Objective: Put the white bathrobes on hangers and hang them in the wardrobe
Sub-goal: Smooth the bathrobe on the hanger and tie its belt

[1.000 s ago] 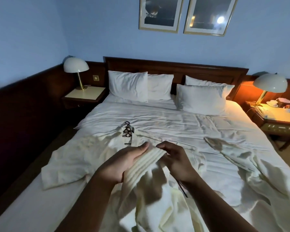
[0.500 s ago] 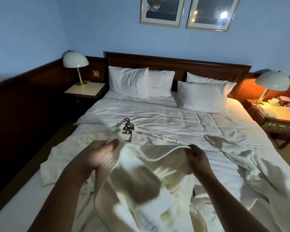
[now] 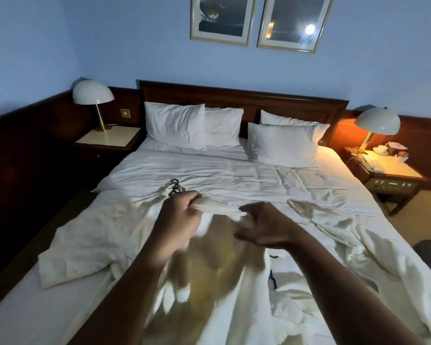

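Observation:
I hold up a white bathrobe [image 3: 209,282] over the foot of the bed. My left hand [image 3: 178,217] grips its top edge in a fist. My right hand [image 3: 261,226] has curled fingers at the same bunched edge, and the cloth there is blurred. The robe hangs down between my forearms. Another white bathrobe [image 3: 85,247] lies spread on the bed to the left, and a third [image 3: 373,247] lies crumpled to the right. A bundle of dark hanger hooks [image 3: 174,186] rests on the bed just beyond my left hand. A dark hanger part [image 3: 273,280] shows beside my right forearm.
The bed [image 3: 234,175] has several white pillows [image 3: 176,124] at a wooden headboard. A nightstand with a lamp [image 3: 92,95] stands on the left. On the right a lit lamp [image 3: 377,123] stands on a nightstand with a phone and cups. No wardrobe is in view.
My hands spread the robe's edge wide apart half a second ago. They have since come closer together and moved forward, bunching the top edge between them. The camera view has tilted up slightly.

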Demonstrator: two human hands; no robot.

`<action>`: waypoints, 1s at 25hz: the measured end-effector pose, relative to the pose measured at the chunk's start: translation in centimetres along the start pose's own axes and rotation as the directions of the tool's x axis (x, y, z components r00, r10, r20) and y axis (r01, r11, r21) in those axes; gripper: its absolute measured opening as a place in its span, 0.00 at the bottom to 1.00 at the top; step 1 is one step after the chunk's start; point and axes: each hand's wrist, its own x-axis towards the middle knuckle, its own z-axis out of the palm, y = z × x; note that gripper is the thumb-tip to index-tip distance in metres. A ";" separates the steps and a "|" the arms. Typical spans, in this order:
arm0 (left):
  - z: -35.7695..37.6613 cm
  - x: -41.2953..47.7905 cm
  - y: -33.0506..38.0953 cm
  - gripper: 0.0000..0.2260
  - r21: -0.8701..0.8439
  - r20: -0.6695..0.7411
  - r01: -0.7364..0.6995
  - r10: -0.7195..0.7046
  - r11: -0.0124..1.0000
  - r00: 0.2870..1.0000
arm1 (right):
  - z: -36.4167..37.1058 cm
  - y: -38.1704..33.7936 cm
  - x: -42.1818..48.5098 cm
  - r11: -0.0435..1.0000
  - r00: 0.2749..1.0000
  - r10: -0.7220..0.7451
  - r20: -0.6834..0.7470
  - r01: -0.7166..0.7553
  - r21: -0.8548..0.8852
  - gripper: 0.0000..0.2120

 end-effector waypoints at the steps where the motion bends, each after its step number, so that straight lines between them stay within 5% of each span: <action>1: -1.1 0.3 0.0 0.07 -0.009 -0.030 0.020 -0.020 1.000 0.999 | 1.3 1.5 -0.4 0.997 0.997 0.068 0.022 -0.067 -0.047 0.07; 5: -5.0 1.2 -0.1 0.05 -0.384 -0.170 0.252 -0.337 0.888 0.926 | 6.6 8.3 -2.9 0.931 0.904 0.365 0.225 -0.359 -0.069 0.13; 8: -8.8 0.2 -4.3 0.11 -0.465 -0.216 0.366 -0.504 0.806 0.836 | 6.4 11.0 -3.9 0.894 0.847 0.404 0.346 -0.446 0.049 0.19; 10: -10.6 -1.3 -7.2 0.02 -0.433 -0.216 0.345 -0.468 0.833 0.857 | 4.9 10.5 -3.5 0.880 0.860 0.322 0.395 -0.426 0.212 0.16; 13: -10.4 -2.5 -9.3 0.17 0.166 -0.150 0.457 -0.436 0.874 0.887 | 3.3 8.5 -2.5 0.800 0.864 0.195 0.465 -0.414 0.434 0.15; 16: -7.5 -3.5 -8.0 0.24 0.554 0.125 0.290 -0.423 0.780 0.898 | 3.7 6.5 -1.7 0.740 0.878 0.085 0.471 -0.372 0.560 0.20; 19: -2.8 -4.7 -5.9 0.35 0.269 0.517 0.077 -0.212 0.960 0.829 | 4.1 4.2 -1.5 0.761 0.912 -0.010 0.411 -0.260 0.595 0.15; 21: 0.5 -5.4 -4.5 0.38 0.059 0.573 0.047 -0.072 0.997 0.817 | 3.9 2.8 -1.7 0.725 0.923 -0.055 0.382 -0.225 0.651 0.10; 23: 2.6 -5.7 -4.1 0.30 -0.011 0.570 -0.003 0.009 1.000 0.822 | 3.5 2.3 -2.0 0.725 0.925 -0.085 0.370 -0.197 0.660 0.10; 25: 2.9 -5.5 -4.1 0.12 0.008 0.524 -0.056 0.044 0.998 0.851 | 2.8 2.1 -2.3 0.759 0.930 -0.082 0.359 -0.175 0.627 0.14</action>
